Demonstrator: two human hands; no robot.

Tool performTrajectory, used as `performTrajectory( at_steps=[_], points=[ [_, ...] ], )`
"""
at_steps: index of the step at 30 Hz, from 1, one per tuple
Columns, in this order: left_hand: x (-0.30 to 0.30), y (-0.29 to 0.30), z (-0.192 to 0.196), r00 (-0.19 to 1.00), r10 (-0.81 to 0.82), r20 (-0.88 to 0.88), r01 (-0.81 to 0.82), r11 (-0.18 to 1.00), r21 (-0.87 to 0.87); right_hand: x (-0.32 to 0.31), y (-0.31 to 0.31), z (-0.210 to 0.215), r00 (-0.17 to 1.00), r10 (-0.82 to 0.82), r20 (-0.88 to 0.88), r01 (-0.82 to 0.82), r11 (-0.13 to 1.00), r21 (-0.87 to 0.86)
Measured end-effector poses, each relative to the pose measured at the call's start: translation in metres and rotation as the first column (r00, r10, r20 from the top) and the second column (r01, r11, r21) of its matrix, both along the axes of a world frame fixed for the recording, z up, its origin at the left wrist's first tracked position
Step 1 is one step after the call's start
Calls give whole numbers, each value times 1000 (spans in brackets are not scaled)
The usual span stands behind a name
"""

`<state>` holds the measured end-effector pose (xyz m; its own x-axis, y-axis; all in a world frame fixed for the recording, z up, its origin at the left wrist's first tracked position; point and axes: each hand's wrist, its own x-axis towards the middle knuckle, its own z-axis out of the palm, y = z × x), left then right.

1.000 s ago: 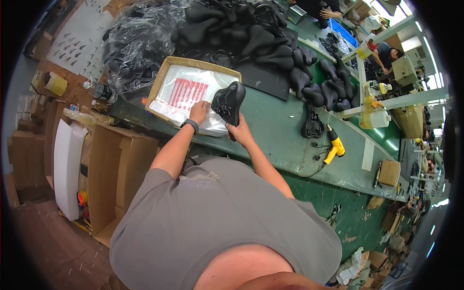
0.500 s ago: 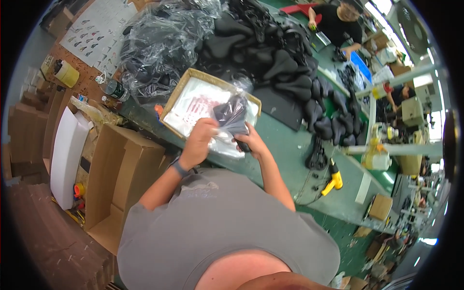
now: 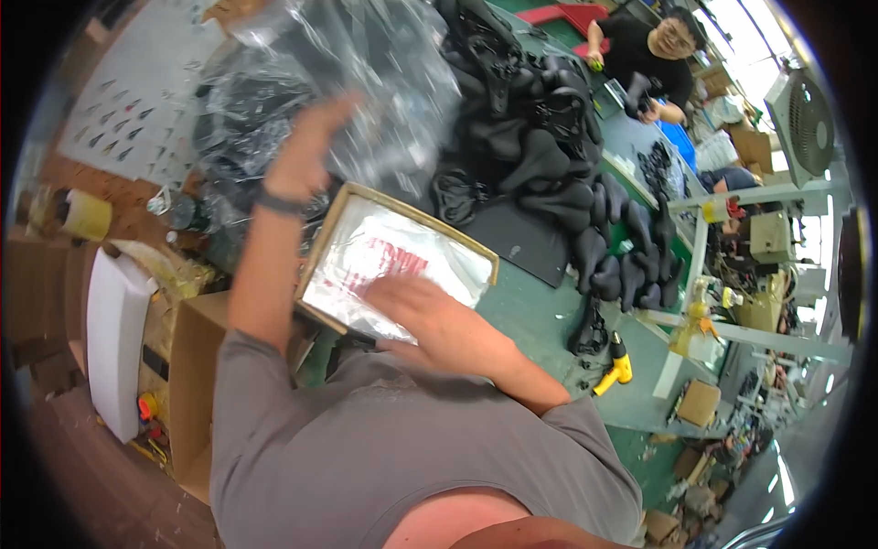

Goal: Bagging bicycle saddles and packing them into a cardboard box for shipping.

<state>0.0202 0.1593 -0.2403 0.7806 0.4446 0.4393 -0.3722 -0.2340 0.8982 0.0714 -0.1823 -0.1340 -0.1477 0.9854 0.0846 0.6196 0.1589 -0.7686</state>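
My left hand (image 3: 306, 151) reaches up and left to a heap of bicycle saddles in clear plastic bags (image 3: 247, 128). Motion smears its fingers, and a blurred clear plastic bag (image 3: 393, 82) shows right beside them; whether they grip it is unclear. Below it, my right hand (image 3: 439, 320) lies over a shallow cardboard box (image 3: 430, 220), fingers stretched out across a stack of clear plastic bags with red print (image 3: 457, 270). Beyond the box, bare black saddles (image 3: 540, 165) are piled on the green table.
A yellow heat gun (image 3: 617, 366) lies on the table at right. An open carton (image 3: 197, 366) stands at my left, near a white curved panel (image 3: 119, 348). A sheet with small pictures (image 3: 133, 101) lies far left. Across the table, a person (image 3: 649, 59) holds a black saddle.
My hands have parted. The bagged black saddle they held over the box is no longer between them; my left hand has swung up to the heap, my right onto the bag stack.
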Motion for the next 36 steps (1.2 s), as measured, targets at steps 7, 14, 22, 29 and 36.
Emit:
performTrajectory(
  at_steps=[7,14,22,29,36],
  points=[
    [99,147,-57,780,626,-6,-417,514,-750,92,-19,-33,872,-266,-412,94,915,-393],
    [-10,-102,-120,812,499,-302,-572,785,-238,232,-50,-217,586,-635,503,809,436,-394],
    [-99,-232,-109,748,63,-661,-7,996,86,293,23,-365,584,-128,802,475,855,-210],
    [-114,-251,-96,727,214,-653,-89,972,220,234,-17,-362,594,-319,738,589,798,-129],
    [-98,-293,-123,769,136,-624,82,948,309,106,-193,-416,213,-913,348,974,171,-146]
  ],
)
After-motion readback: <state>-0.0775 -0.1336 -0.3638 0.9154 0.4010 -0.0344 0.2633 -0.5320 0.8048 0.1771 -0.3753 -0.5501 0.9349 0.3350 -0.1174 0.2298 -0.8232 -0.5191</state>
